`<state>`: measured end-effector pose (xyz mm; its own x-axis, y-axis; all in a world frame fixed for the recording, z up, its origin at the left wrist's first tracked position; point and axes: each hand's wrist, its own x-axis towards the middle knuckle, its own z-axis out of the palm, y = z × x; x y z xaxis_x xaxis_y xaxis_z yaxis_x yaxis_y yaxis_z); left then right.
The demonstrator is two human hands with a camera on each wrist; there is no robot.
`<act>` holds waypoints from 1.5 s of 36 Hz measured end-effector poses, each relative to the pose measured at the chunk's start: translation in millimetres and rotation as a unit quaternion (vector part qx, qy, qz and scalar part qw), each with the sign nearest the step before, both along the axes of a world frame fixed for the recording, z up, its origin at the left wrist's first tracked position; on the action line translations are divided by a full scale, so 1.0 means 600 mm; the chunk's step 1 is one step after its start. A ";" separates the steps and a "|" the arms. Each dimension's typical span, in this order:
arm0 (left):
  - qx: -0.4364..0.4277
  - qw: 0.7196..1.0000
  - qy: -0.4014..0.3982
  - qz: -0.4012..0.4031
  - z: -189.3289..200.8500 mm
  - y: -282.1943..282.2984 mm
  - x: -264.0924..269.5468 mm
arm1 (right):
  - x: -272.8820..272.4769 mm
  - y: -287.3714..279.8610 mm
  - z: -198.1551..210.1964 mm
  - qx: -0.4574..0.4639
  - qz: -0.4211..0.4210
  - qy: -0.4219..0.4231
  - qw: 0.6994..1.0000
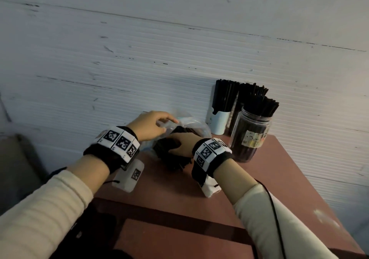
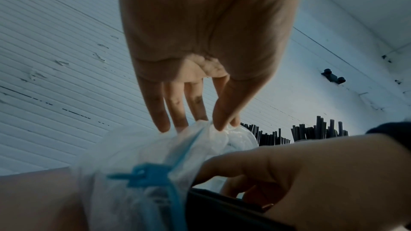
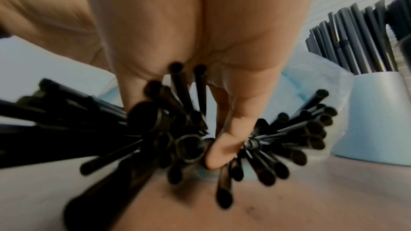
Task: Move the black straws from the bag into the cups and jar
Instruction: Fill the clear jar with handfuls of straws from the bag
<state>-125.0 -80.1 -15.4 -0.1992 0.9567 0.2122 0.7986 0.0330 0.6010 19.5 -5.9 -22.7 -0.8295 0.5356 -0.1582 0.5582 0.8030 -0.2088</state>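
Observation:
A clear plastic bag (image 1: 191, 126) with a blue zip strip (image 2: 155, 173) lies at the back of the brown table (image 1: 199, 208), with a bundle of black straws (image 1: 171, 158) spilling out of its mouth. My left hand (image 1: 151, 125) pinches the bag's upper edge between thumb and fingers (image 2: 222, 120) and holds it up. My right hand (image 1: 183, 144) reaches into the bag's mouth and grips a bunch of the black straws (image 3: 177, 129), thumb (image 3: 224, 143) pressed among them. To the right stand a light blue cup (image 1: 219, 125) and a clear jar (image 1: 249, 137), both packed with upright black straws.
A white ribbed wall (image 1: 179, 49) rises right behind the bag, cup and jar. Another straw holder (image 1: 233, 119) is wedged between cup and jar. The table's right edge falls off beside the jar. A dark object (image 1: 20, 168) sits low at the left.

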 end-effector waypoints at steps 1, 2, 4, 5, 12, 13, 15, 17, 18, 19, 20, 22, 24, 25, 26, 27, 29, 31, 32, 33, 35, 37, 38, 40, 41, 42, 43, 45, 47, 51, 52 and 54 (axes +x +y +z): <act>0.005 1.000 0.000 0.007 -0.001 0.001 0.000 | -0.002 0.000 -0.001 -0.004 -0.001 0.001 1.000; 0.006 1.000 0.001 0.011 0.000 0.000 0.001 | -0.004 0.000 -0.002 -0.009 -0.004 0.004 1.000; 0.004 1.000 0.006 0.014 0.000 0.001 0.002 | -0.006 -0.001 -0.003 -0.012 -0.005 0.001 1.000; 0.004 1.000 0.005 0.014 0.001 0.001 0.002 | -0.008 -0.002 -0.003 -0.009 -0.003 -0.003 1.000; 0.001 1.000 -0.010 0.018 0.004 0.004 0.001 | -0.002 0.009 -0.002 -0.007 -0.002 0.013 1.000; 0.000 1.000 -0.013 0.018 0.004 0.004 0.000 | -0.001 0.010 -0.002 -0.002 -0.004 0.018 1.000; -0.001 1.000 -0.019 0.015 0.003 0.003 -0.002 | 0.001 0.013 -0.001 0.016 -0.005 0.030 0.999; -0.002 1.000 -0.021 0.018 0.002 0.003 -0.002 | 0.003 0.014 0.002 0.044 -0.001 0.045 0.998; -0.002 1.000 -0.021 0.020 0.002 0.003 -0.002 | 0.003 0.014 0.002 0.053 0.002 0.052 0.997; -0.001 1.000 -0.021 0.022 0.001 0.003 -0.002 | 0.003 0.014 0.004 0.059 0.006 0.052 0.997; -0.001 0.999 -0.020 0.025 0.001 0.003 -0.002 | 0.003 0.013 0.005 0.065 0.008 0.044 0.997; -0.003 1.000 -0.015 0.027 0.000 0.004 -0.002 | 0.005 0.013 0.008 0.078 0.007 0.042 0.996; -0.009 0.999 -0.015 0.026 -0.002 0.005 -0.002 | 0.010 0.014 0.011 0.056 -0.004 0.068 0.996; -0.011 1.000 -0.016 0.025 -0.003 0.005 -0.002 | 0.013 0.012 0.013 0.052 -0.005 0.074 0.996; -0.010 1.000 -0.016 0.023 -0.003 0.005 -0.001 | 0.016 0.011 0.014 0.052 -0.007 0.076 0.996; -0.010 1.000 -0.015 0.022 -0.003 0.005 0.000 | 0.019 0.012 0.013 0.047 -0.009 0.084 0.995; -0.013 1.000 -0.011 0.024 -0.004 0.003 0.001 | 0.022 0.016 0.011 0.022 -0.017 0.109 0.994; -0.011 1.000 -0.005 0.024 -0.005 0.001 0.002 | 0.027 0.022 0.008 0.002 -0.018 0.122 0.992; -0.008 1.000 -0.001 0.025 -0.006 -0.001 0.003 | 0.032 0.025 0.008 -0.011 -0.019 0.126 0.992; -0.002 1.000 0.001 0.027 -0.007 -0.003 0.004 | 0.039 0.026 0.010 -0.021 -0.020 0.128 0.991; 0.017 0.999 0.015 0.035 -0.010 -0.005 0.008 | 0.057 0.026 0.018 -0.017 -0.016 0.129 0.991; 0.047 0.997 0.042 0.047 -0.010 -0.006 0.019 | 0.082 0.025 0.026 -0.004 -0.012 0.133 0.991; 0.073 0.994 0.061 0.052 -0.010 -0.006 0.027 | 0.095 0.025 0.031 -0.002 -0.010 0.135 0.991; 0.121 0.987 0.099 0.047 -0.007 -0.004 0.044 | 0.121 0.022 0.044 -0.008 -0.007 0.133 0.991; 0.132 0.985 0.107 0.030 -0.006 -0.001 0.053 | 0.134 0.019 0.051 -0.011 -0.005 0.128 0.992; 0.134 0.985 0.110 0.002 -0.005 0.002 0.064 | 0.146 0.017 0.058 -0.013 0.000 0.121 0.993; 0.132 0.984 0.115 -0.034 -0.004 0.006 0.077 | 0.158 0.014 0.065 -0.013 0.006 0.113 0.993; 0.118 0.979 0.135 -0.101 -0.002 0.017 0.103 | 0.180 0.005 0.079 -0.016 0.013 0.099 0.995; 0.086 0.970 0.194 -0.121 0.000 0.029 0.131 | 0.202 -0.003 0.093 -0.027 0.015 0.099 0.995; 0.050 0.961 0.251 -0.100 -0.003 0.051 0.171 | 0.241 -0.014 0.113 -0.043 0.030 0.115 0.992; 0.063 0.962 0.251 -0.088 -0.003 0.055 0.180 | 0.250 -0.014 0.116 -0.046 0.031 0.120 0.991; 0.097 0.968 0.222 -0.069 -0.002 0.061 0.195 | 0.267 -0.012 0.124 -0.035 0.022 0.146 0.988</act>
